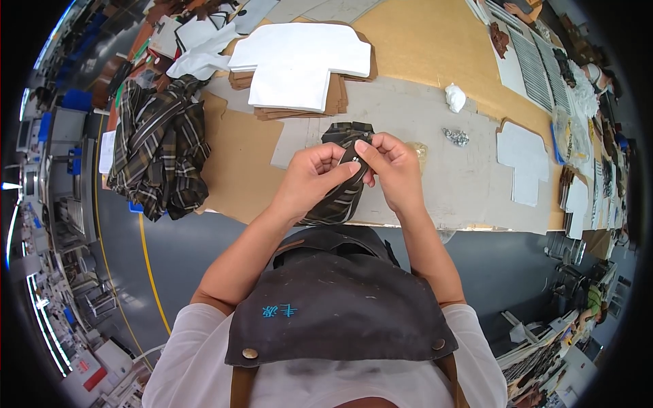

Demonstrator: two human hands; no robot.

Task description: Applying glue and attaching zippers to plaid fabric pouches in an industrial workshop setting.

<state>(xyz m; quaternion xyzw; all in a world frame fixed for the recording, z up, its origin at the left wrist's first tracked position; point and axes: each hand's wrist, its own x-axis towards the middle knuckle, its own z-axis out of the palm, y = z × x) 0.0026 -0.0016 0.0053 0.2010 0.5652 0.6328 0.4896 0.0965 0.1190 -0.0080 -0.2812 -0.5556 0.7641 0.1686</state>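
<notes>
At the table's near edge lies a dark plaid shirt (332, 209), its rolled, collar-like end pointing away from me. My left hand (316, 173) pinches the dark band of this shirt from the left, thumb on top. From the right, my right hand (390, 165) grips the same band with thumb and bent fingers. Between the two thumbs show small pale dots, too small to name for certain. The fingers partly cover the band. A loose heap of plaid shirts (163, 146) sits to the left, partly hanging over the edge.
Beyond my hands is a stack of white T-shaped sheets (299, 58) over brown card. To the right lie a crumpled white wad (455, 98), a small clear bag of shiny pieces (456, 137), a yellowish clear piece (418, 156) and more T-shaped sheets (522, 160).
</notes>
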